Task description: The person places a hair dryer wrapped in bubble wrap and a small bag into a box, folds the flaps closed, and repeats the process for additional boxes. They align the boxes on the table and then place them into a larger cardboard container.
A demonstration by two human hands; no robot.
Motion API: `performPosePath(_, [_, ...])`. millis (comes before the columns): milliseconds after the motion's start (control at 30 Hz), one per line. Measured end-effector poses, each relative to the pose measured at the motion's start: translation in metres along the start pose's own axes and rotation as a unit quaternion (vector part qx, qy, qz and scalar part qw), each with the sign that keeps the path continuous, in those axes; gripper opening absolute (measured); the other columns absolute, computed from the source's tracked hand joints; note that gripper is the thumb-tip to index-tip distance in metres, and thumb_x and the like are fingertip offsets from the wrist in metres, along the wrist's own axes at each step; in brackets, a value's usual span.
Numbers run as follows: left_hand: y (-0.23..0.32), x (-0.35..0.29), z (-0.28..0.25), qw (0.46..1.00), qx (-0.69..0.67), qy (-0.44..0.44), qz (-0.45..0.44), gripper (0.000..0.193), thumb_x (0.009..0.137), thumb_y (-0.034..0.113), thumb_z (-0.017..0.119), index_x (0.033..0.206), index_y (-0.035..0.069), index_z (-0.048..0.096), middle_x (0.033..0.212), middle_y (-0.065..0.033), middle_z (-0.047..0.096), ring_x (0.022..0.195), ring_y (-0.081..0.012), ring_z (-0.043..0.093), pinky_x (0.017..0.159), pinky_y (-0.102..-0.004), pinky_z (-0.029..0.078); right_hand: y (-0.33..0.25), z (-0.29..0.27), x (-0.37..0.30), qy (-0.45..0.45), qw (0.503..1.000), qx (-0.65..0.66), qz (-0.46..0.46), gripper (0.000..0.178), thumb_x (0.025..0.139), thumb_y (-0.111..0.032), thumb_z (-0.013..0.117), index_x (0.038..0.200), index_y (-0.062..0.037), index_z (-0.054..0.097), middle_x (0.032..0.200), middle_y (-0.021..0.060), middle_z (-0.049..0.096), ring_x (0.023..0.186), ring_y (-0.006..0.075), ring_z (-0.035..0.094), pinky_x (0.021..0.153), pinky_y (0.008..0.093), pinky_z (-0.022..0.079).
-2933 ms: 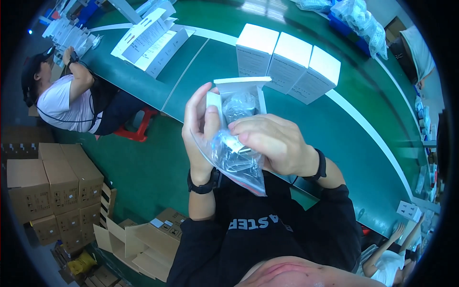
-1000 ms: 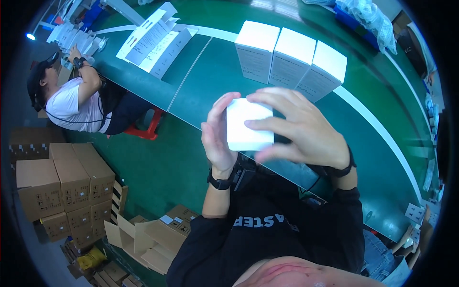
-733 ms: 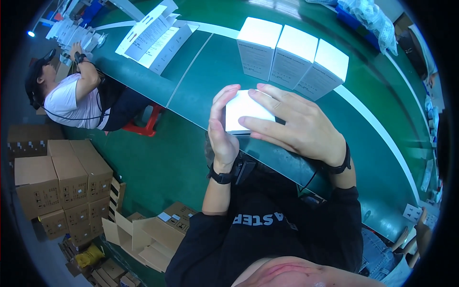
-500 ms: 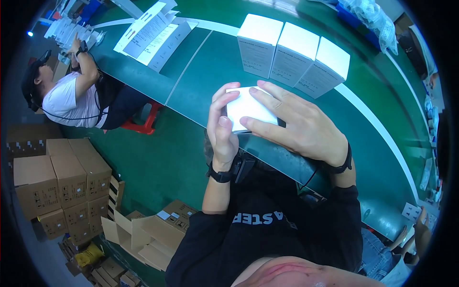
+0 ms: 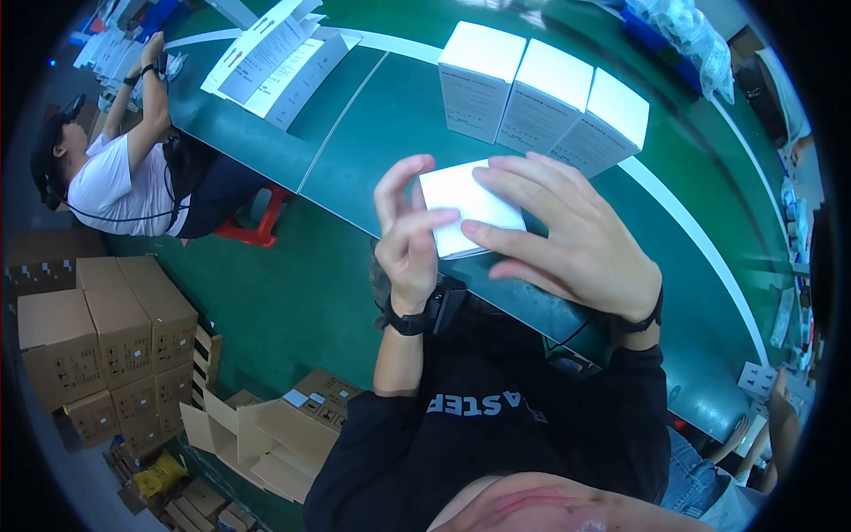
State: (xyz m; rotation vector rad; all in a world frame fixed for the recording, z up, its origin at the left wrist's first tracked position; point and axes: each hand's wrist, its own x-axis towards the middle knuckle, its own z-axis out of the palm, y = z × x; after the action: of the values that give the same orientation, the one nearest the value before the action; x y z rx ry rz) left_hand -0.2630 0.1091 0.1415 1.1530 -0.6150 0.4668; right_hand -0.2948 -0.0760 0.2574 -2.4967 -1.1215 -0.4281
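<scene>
A white carton (image 5: 474, 208) stands at the near edge of the green table, its plain top facing up. My left hand (image 5: 409, 235) is around its left side, one fingertip on the top and another finger raised just off the far left corner. Over the right side lies my right hand (image 5: 567, 230), two fingertips on the top and the thumb low by the near face. The palms hide the carton's sides. Just beyond it, three tall white boxes (image 5: 545, 102) with printed fronts stand in a row.
At the table's far left lie open white cartons (image 5: 279, 75). A co-worker (image 5: 124, 168) sits on a red stool (image 5: 257, 226) at the left. Stacked brown cartons (image 5: 111, 337) and an open brown carton (image 5: 266, 434) are on the floor. Another person's hand (image 5: 736, 434) shows at lower right.
The fingers of my left hand have loosened and spread, one lifting off the carton's far corner. My right hand has shifted slightly right, its thumb now showing. The co-worker's arms reach farther out.
</scene>
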Motion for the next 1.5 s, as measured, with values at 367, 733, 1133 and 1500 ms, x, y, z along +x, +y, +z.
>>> performPosePath(367, [0.007,-0.005,-0.010,0.948,0.248,-0.131,0.153,0.055,0.069,0.024,0.083,0.115,0.016,0.054,0.130,-0.0286,0.048,0.118,-0.0532,0.048,0.097,-0.0610,0.044,-0.004,0.008,-0.010,0.030,0.999,-0.024,0.000,0.034,0.079,-0.017,0.068,0.113,-0.0123,0.066,0.126,0.0131,0.058,0.111,0.0305,0.061,0.078,0.0329,0.054])
performPosePath(733, [0.003,-0.001,-0.008,0.943,0.273,-0.128,0.139,0.072,0.068,0.021,0.086,0.126,0.019,0.042,0.135,-0.0294,0.042,0.118,-0.0504,0.050,0.095,-0.0566,0.047,0.014,-0.021,-0.012,-0.010,0.999,-0.008,0.036,0.040,0.077,-0.022,0.073,0.114,-0.0105,0.066,0.126,0.0137,0.058,0.115,0.0316,0.057,0.086,0.0371,0.051])
performPosePath(1133, [-0.016,0.031,-0.070,0.953,0.292,-0.029,-0.071,0.085,0.067,0.004,0.086,0.133,0.007,0.031,0.124,-0.0137,0.046,0.108,-0.0244,0.054,0.087,-0.0367,0.050,0.089,-0.025,-0.077,0.062,0.923,-0.098,0.367,0.096,0.067,-0.037,0.083,0.145,-0.0076,0.034,0.138,0.0219,0.048,0.108,0.0343,0.060,0.093,0.0415,0.048])
performPosePath(1500, [-0.127,0.113,-0.062,0.954,0.057,-0.119,-0.270,0.103,0.070,0.011,0.084,0.144,0.001,0.013,0.131,-0.0189,0.045,0.120,-0.0277,0.048,0.101,-0.0356,0.041,0.136,-0.025,-0.075,-0.161,0.798,0.283,0.508,0.102,0.070,-0.031,0.084,0.147,-0.0036,0.024,0.116,0.0226,0.061,0.097,0.0267,0.064,0.084,0.0344,0.053])
